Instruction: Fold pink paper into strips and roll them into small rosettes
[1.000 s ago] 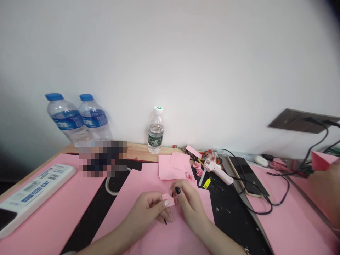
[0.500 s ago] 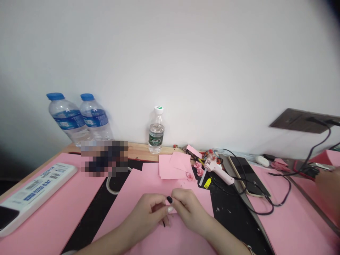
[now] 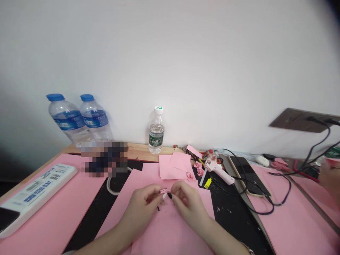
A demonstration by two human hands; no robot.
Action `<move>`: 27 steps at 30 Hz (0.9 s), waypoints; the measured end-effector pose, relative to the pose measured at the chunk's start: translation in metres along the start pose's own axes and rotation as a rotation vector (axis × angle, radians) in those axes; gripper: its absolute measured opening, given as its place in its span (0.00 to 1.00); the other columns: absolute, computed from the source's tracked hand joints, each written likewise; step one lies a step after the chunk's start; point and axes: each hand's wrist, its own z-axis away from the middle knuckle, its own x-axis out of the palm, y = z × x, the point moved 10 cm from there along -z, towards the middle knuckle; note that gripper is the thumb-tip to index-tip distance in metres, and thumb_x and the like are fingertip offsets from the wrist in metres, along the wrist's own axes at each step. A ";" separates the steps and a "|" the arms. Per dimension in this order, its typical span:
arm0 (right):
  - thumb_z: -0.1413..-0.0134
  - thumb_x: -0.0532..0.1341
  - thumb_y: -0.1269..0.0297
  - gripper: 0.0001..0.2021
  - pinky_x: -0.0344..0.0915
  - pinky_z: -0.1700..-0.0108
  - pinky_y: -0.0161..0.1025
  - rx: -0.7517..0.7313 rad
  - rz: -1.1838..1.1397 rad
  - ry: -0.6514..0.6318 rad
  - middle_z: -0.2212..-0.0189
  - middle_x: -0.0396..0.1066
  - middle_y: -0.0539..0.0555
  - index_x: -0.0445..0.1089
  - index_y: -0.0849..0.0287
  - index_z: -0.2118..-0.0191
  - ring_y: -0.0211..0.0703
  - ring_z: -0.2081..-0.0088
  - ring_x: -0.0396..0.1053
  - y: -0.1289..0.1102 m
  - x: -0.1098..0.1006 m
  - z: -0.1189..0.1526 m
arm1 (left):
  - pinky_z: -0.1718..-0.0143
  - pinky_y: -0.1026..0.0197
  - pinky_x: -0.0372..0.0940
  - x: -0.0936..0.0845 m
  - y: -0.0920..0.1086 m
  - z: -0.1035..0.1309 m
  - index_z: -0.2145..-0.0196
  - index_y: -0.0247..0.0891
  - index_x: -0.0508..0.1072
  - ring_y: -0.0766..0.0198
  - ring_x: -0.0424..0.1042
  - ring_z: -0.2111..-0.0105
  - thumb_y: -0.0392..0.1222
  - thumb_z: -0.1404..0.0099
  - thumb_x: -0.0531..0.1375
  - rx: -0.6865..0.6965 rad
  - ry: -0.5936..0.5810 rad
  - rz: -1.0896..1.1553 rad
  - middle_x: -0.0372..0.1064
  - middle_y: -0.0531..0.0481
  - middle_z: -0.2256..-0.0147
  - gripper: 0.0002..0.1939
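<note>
My left hand (image 3: 142,205) is closed, pinching a small piece of pink paper (image 3: 163,191) between thumb and fingers. On the other side of it my right hand (image 3: 190,202) is closed too, thumb and index at the paper's edge. The fingertips nearly meet, and they hide most of the piece. Both hands are over a large pink sheet (image 3: 164,237). Just beyond them lie square pink papers (image 3: 172,167) and several small pink paper roses (image 3: 199,172).
A hot glue gun (image 3: 217,170) with its black cord lies right of the roses, beside a phone (image 3: 249,175). A small water bottle (image 3: 156,136) stands by the wall. Two larger bottles (image 3: 67,118) and a white box (image 3: 39,193) are left. Another person's hand (image 3: 329,179) shows far right.
Both my hands have shifted slightly up and their fingers have changed position around the pink paper. At the far right, the other person's hand has moved and a green-labelled bottle now shows there.
</note>
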 end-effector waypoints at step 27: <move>0.43 0.59 0.58 0.10 0.58 0.74 0.34 0.161 -0.343 -0.051 0.79 0.62 0.46 0.65 0.58 0.70 0.36 0.78 0.60 0.011 0.012 -0.005 | 0.65 0.62 0.63 0.007 0.023 0.002 0.63 0.39 0.77 0.59 0.70 0.65 0.44 0.34 0.55 0.244 -0.094 -0.279 0.74 0.47 0.64 0.11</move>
